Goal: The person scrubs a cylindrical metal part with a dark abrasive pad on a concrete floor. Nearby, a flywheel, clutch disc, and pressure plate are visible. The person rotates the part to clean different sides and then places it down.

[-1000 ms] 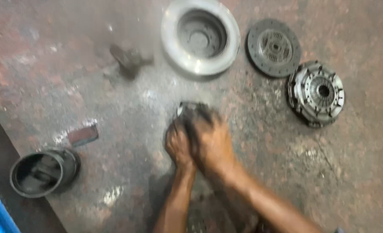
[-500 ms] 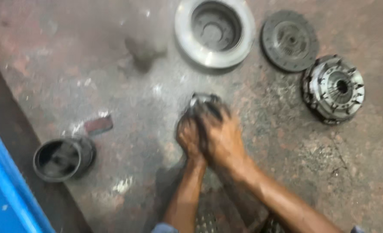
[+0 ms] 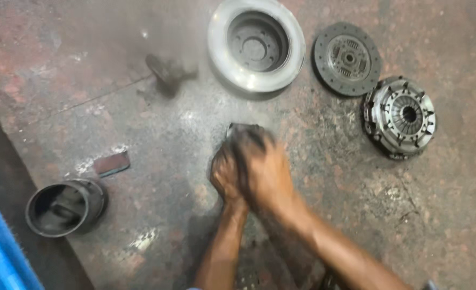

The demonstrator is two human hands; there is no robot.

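Two bare hands press together at the centre of the frame, the left hand (image 3: 226, 174) tucked against the right hand (image 3: 265, 172), both sets of fingers curled down over a small dark part (image 3: 243, 130) that lies on the stained concrete floor (image 3: 88, 80) and shows only at its upper edge. How tightly the fingers grip it cannot be told; motion blur smears them. Compared with half a second ago, the hands and the part sit in much the same spot among the other pieces, while the whole scene has slid a little in the frame, so the head has shifted rather than the work; the rubbing or pressing on the part looks ongoing. Counted around them: one brake disc (image 3: 256, 45) at the upper centre, one clutch plate (image 3: 347, 58) to its right, one clutch pressure plate (image 3: 400, 116) at the right, one dark cylinder (image 3: 65, 207) at the lower left, one small flat reddish block (image 3: 112, 163) just above it, and one blurred dark lump (image 3: 165, 72) at the upper left.
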